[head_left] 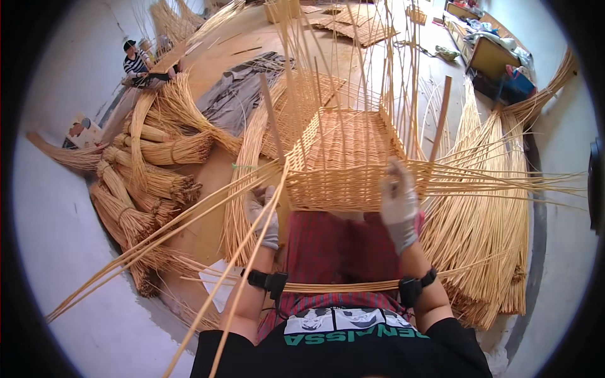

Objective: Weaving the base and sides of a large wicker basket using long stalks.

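A half-woven wicker basket (350,189) faces me, its long upright stakes (356,63) rising from the walls. At its near wall, on the right, is my right hand (399,208) in a pale work glove, slightly blurred. Its fingers look folded near the rim; whatever is in them is hidden. My left hand (263,217), gloved too, is beside the basket's near left corner. Long willow rods (252,255) cross in front of it and hide part of its fingers. More rods (485,179) stick out to the right from the basket's right corner.
Tied willow bundles (157,151) pile up at the left; loose willow (479,252) spreads along the right wall. Several rods (340,287) lie across my lap. Beyond the basket are a grey cloth (242,91) and woven panels (356,25). Another person (135,63) sits at the far left.
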